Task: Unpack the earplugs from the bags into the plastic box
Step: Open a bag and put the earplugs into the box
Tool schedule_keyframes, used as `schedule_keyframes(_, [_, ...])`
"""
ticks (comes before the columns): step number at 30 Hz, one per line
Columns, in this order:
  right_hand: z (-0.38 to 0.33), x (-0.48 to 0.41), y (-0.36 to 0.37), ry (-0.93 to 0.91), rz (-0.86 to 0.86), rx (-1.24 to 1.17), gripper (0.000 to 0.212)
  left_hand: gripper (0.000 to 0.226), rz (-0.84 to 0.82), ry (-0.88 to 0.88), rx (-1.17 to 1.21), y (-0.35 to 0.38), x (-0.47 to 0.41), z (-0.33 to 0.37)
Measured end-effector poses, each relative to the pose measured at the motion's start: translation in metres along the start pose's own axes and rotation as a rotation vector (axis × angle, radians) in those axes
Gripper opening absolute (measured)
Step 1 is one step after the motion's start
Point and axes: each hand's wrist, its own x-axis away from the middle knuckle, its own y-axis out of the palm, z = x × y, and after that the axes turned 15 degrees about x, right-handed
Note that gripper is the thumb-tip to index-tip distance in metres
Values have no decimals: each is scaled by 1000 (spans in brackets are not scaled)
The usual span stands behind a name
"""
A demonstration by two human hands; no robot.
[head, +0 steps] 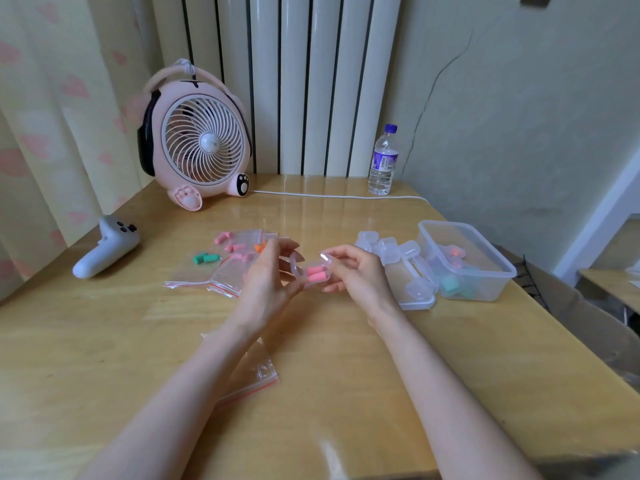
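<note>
Pink earplugs [318,274] are seen in a clear case [297,267], outline hard to make out, pinched by left hand [266,275] and right hand [356,271] above the bench [311,393]. One bag [264,370] is half hidden by the left forearm [187,379]. The box [446,224] is set near the right edge.

Both forearms reach forward and converge; the left hand [265,277] and right hand [360,277], fingers curled, pinch one small case [304,270] together.

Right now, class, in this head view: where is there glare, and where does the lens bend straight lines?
Head view: glare streaks the glossy table below the radiator, mirroring its white columns; the wide lens splays those columns outward and bows the table's far edge.
</note>
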Motion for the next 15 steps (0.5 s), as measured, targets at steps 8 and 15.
schedule_keyframes(8, [-6, 8, 0, 32, -160, -91, 34, 52, -154, 117, -211, 0, 3, -3])
schedule_keyframes(15, [-7, 5, -9, 28, -58, -56, 32, 24, -111, 71, -195, 2, 0, 6])
